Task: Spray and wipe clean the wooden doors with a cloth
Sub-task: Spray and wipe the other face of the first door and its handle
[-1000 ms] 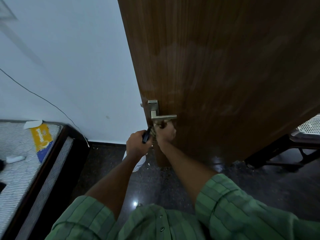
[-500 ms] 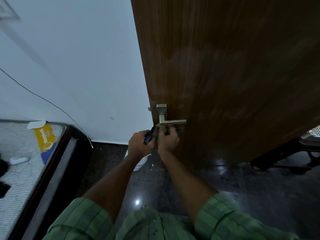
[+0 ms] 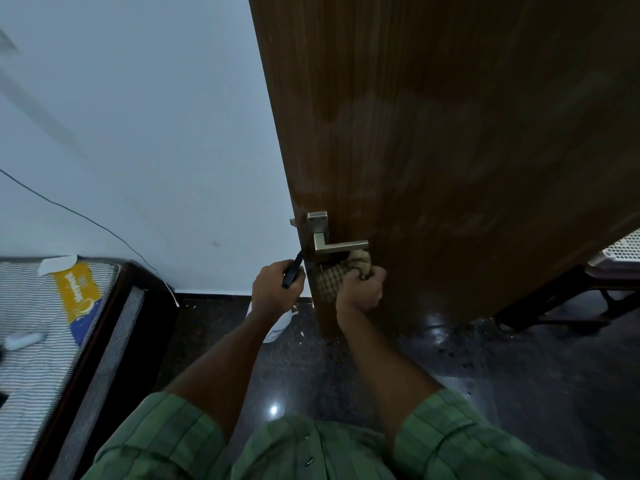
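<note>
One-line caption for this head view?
Right hand wipes checked cloth under door handle; left hand holds spray bottle.

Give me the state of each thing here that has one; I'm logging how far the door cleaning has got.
Wooden door: ajar, smeared with hazy patches.
Door handle: level, not pressed.
Cloth: bunched against the door under the handle.
Spray bottle: hanging below the left hand.
Left hand: grips the bottle's trigger head.
Right hand: grips the cloth.
</note>
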`<action>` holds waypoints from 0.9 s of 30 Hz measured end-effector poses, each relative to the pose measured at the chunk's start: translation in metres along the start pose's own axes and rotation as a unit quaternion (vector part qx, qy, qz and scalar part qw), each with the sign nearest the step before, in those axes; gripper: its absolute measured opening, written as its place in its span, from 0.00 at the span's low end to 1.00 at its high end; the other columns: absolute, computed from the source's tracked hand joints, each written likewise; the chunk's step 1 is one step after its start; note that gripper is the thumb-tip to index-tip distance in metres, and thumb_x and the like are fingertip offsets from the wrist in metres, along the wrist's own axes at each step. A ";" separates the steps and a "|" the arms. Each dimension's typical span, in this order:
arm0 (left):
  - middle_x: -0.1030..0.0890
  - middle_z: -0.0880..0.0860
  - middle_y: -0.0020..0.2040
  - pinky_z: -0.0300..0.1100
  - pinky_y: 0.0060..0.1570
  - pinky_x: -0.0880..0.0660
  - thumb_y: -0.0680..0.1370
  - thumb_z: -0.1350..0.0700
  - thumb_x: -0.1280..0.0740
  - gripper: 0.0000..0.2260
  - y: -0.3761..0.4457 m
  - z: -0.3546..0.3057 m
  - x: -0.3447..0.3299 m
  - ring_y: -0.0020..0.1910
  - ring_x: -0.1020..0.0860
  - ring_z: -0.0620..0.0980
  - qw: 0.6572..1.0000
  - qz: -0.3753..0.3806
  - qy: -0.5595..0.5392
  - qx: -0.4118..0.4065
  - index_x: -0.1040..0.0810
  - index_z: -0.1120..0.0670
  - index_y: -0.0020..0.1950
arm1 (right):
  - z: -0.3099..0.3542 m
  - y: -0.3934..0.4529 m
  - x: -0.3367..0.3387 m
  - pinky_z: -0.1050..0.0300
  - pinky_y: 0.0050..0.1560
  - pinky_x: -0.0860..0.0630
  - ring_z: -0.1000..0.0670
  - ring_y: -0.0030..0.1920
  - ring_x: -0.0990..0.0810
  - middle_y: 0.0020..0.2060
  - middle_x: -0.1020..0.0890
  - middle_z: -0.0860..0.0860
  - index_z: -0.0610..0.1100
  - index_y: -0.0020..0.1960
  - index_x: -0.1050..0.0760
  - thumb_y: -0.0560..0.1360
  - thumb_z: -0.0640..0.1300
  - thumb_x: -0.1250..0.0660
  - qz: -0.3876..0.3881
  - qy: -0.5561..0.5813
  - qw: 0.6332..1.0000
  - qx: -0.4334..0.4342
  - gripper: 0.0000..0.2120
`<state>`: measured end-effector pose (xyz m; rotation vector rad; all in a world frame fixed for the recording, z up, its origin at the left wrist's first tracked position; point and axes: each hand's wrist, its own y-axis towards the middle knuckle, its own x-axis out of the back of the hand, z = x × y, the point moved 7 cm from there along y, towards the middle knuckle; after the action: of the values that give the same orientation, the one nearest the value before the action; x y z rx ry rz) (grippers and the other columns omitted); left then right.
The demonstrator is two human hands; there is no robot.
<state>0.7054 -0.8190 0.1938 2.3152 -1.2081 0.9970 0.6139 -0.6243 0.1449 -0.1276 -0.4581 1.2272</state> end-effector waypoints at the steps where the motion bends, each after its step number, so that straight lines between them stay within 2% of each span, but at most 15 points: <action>1: 0.23 0.46 0.29 0.44 0.33 0.27 0.82 0.51 0.32 0.13 0.000 -0.001 -0.001 0.29 0.24 0.51 1.000 0.003 -0.003 -0.001 0.23 0.47 0.37 | -0.004 0.008 0.005 0.50 0.54 0.23 0.38 0.57 0.19 0.55 0.18 0.43 0.45 0.59 0.24 0.76 0.38 0.33 -0.025 0.015 0.999 -0.023 0.12; 3: 0.22 0.46 0.30 0.45 0.35 0.25 0.83 0.52 0.31 0.12 -0.001 -0.005 -0.004 0.29 0.24 0.51 1.000 0.012 -0.009 -0.010 0.21 0.48 0.39 | -0.002 0.016 0.006 0.49 0.58 0.23 0.39 0.61 0.19 0.59 0.18 0.44 0.45 0.63 0.22 0.78 0.37 0.33 -0.022 0.011 0.999 -0.047 0.14; 6: 0.21 0.46 0.31 0.46 0.35 0.24 0.83 0.53 0.31 0.11 -0.003 -0.007 -0.007 0.30 0.23 0.51 1.000 0.017 -0.014 -0.020 0.19 0.50 0.41 | 0.010 0.013 -0.005 0.46 0.62 0.22 0.39 0.64 0.20 0.63 0.19 0.43 0.45 0.67 0.21 0.79 0.38 0.32 0.015 -0.039 0.999 -0.014 0.17; 10: 0.22 0.44 0.31 0.39 0.34 0.29 0.83 0.53 0.31 0.10 -0.006 -0.011 -0.016 0.29 0.24 0.47 0.999 0.031 -0.022 -0.023 0.20 0.51 0.42 | 0.019 0.001 -0.017 0.45 0.58 0.22 0.36 0.62 0.22 0.62 0.24 0.40 0.43 0.69 0.22 0.78 0.37 0.31 0.047 -0.106 0.993 0.027 0.19; 12: 0.22 0.44 0.31 0.37 0.34 0.31 0.84 0.53 0.30 0.10 -0.007 -0.013 -0.019 0.29 0.25 0.45 0.999 0.035 -0.026 -0.023 0.19 0.50 0.43 | 0.019 0.003 -0.015 0.45 0.59 0.23 0.37 0.62 0.22 0.63 0.24 0.40 0.43 0.69 0.22 0.78 0.38 0.31 0.068 -0.127 0.989 0.040 0.19; 17: 0.23 0.43 0.31 0.38 0.35 0.33 0.84 0.54 0.31 0.10 -0.005 -0.008 -0.021 0.30 0.26 0.45 0.998 0.016 -0.053 0.002 0.20 0.50 0.42 | 0.019 0.001 -0.012 0.55 0.54 0.30 0.40 0.63 0.23 0.61 0.22 0.43 0.43 0.65 0.20 0.77 0.40 0.32 0.104 -0.161 0.978 0.084 0.17; 20: 0.23 0.44 0.31 0.39 0.36 0.32 0.83 0.53 0.31 0.11 -0.004 -0.006 -0.019 0.30 0.26 0.46 0.998 0.009 -0.056 0.005 0.19 0.52 0.41 | 0.019 -0.016 -0.027 0.50 0.59 0.24 0.40 0.63 0.22 0.61 0.20 0.43 0.43 0.62 0.18 0.77 0.39 0.31 0.133 -0.186 0.966 0.119 0.15; 22: 0.22 0.43 0.31 0.40 0.36 0.31 0.82 0.52 0.31 0.10 -0.004 -0.003 -0.016 0.30 0.26 0.46 0.998 0.007 -0.062 0.008 0.18 0.52 0.42 | 0.019 -0.022 -0.033 0.47 0.62 0.23 0.39 0.63 0.21 0.61 0.18 0.43 0.43 0.62 0.18 0.75 0.40 0.30 0.123 -0.164 0.975 0.090 0.15; 25: 0.23 0.43 0.30 0.40 0.36 0.32 0.79 0.47 0.33 0.11 -0.004 -0.002 -0.004 0.30 0.26 0.46 0.998 -0.006 -0.059 0.004 0.19 0.49 0.39 | 0.021 -0.030 -0.037 0.45 0.65 0.24 0.37 0.64 0.20 0.62 0.17 0.41 0.43 0.64 0.19 0.75 0.40 0.30 0.085 -0.084 0.993 0.000 0.17; 27: 0.23 0.44 0.29 0.41 0.35 0.32 0.80 0.50 0.31 0.11 -0.003 0.001 0.003 0.29 0.26 0.46 0.999 -0.010 -0.050 -0.002 0.21 0.48 0.38 | 0.026 -0.043 -0.039 0.47 0.66 0.25 0.39 0.65 0.20 0.62 0.17 0.44 0.44 0.65 0.19 0.76 0.40 0.29 0.055 -0.027 0.998 -0.029 0.18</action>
<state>0.7094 -0.8195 0.1957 2.3931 -1.2219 0.8808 0.6308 -0.6788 0.1724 -0.1712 -0.5388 1.3286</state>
